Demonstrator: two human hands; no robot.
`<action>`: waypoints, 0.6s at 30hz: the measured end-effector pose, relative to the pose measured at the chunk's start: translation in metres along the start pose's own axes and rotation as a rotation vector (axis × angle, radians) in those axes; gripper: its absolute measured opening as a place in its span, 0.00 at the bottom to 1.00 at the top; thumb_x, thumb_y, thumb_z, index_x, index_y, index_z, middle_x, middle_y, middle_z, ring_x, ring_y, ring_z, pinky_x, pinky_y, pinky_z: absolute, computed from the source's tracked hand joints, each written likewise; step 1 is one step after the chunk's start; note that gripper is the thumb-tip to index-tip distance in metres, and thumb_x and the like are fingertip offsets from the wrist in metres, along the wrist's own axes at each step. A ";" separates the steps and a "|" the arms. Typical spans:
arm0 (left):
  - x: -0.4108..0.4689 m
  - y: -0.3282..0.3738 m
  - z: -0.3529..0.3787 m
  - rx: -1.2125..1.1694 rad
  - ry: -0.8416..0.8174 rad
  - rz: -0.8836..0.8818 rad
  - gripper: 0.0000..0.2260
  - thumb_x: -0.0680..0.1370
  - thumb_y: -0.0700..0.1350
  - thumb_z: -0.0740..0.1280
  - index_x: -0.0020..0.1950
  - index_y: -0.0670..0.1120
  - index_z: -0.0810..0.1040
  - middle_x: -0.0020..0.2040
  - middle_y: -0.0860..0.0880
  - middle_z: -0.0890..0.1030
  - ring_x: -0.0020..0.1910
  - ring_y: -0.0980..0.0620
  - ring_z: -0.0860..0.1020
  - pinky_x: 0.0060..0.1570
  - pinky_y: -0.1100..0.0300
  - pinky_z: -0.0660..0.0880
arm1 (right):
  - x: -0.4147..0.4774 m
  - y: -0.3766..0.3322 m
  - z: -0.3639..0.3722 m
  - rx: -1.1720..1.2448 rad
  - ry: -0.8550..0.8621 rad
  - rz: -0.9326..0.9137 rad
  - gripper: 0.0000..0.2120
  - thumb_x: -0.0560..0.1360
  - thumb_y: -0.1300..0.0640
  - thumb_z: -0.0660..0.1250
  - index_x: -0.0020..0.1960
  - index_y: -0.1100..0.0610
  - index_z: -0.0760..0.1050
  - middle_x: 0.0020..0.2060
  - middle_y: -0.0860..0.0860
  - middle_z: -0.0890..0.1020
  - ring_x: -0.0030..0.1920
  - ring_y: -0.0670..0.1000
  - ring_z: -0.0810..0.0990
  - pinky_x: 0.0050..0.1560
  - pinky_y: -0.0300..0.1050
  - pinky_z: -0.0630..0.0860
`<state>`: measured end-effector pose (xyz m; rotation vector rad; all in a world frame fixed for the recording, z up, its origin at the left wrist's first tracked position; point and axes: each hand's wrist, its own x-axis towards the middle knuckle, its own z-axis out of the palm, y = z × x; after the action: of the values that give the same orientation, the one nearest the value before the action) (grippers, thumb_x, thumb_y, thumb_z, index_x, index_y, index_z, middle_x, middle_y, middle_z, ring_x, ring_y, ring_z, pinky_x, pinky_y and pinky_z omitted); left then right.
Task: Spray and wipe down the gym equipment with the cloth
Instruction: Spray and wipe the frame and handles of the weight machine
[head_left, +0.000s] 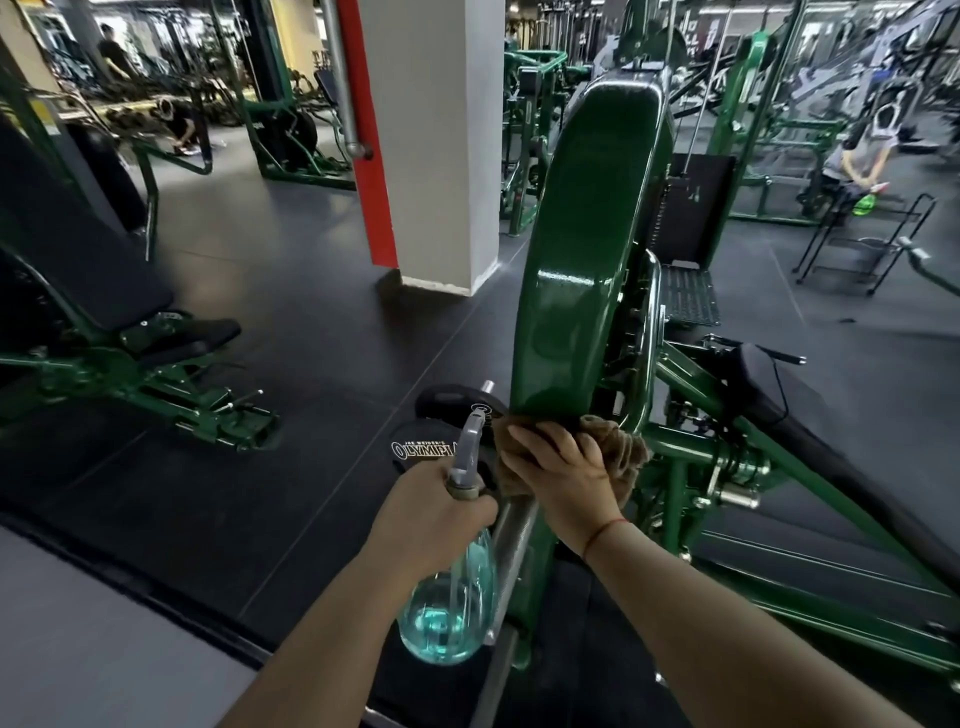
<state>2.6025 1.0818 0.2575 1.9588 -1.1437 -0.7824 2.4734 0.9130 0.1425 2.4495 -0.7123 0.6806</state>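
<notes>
A tall, glossy green machine arm (582, 249) rises in front of me. My right hand (563, 475) presses a brown cloth (621, 447) against the lower end of that arm, fingers spread over the cloth. My left hand (436, 512) grips the neck of a clear teal spray bottle (449, 618) with a grey trigger head (470, 441); the bottle hangs tilted just left of the machine. A chrome bar (511, 551) runs down between my two hands.
Black weight plates (447, 415) marked Olympia sit behind the spray head. A green bench (104, 332) stands at left, a white and red pillar (431, 156) behind. A black pad (769, 384) and green frame lie at right. People are at far left and far right.
</notes>
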 end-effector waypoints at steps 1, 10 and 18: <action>-0.001 -0.001 0.000 -0.002 0.001 -0.005 0.11 0.70 0.43 0.68 0.34 0.42 0.68 0.26 0.54 0.67 0.27 0.52 0.65 0.31 0.57 0.65 | 0.002 0.000 -0.003 0.039 -0.019 0.017 0.25 0.62 0.57 0.76 0.57 0.43 0.82 0.64 0.45 0.79 0.64 0.54 0.70 0.59 0.52 0.63; 0.010 -0.004 -0.004 -0.046 0.001 -0.026 0.07 0.74 0.40 0.69 0.37 0.41 0.75 0.23 0.55 0.69 0.22 0.55 0.66 0.23 0.64 0.64 | 0.115 0.041 -0.089 0.107 0.512 0.321 0.24 0.73 0.58 0.65 0.68 0.43 0.77 0.71 0.47 0.72 0.72 0.57 0.64 0.67 0.66 0.63; 0.026 0.008 0.005 -0.030 0.012 -0.027 0.11 0.73 0.42 0.69 0.36 0.39 0.70 0.24 0.53 0.67 0.24 0.52 0.64 0.28 0.58 0.63 | 0.084 0.041 -0.022 -0.164 0.582 -0.027 0.22 0.74 0.56 0.68 0.67 0.42 0.78 0.68 0.40 0.77 0.72 0.52 0.68 0.74 0.61 0.53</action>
<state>2.6062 1.0549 0.2575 1.9557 -1.0944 -0.7963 2.5042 0.8666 0.2208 1.9587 -0.4752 1.1994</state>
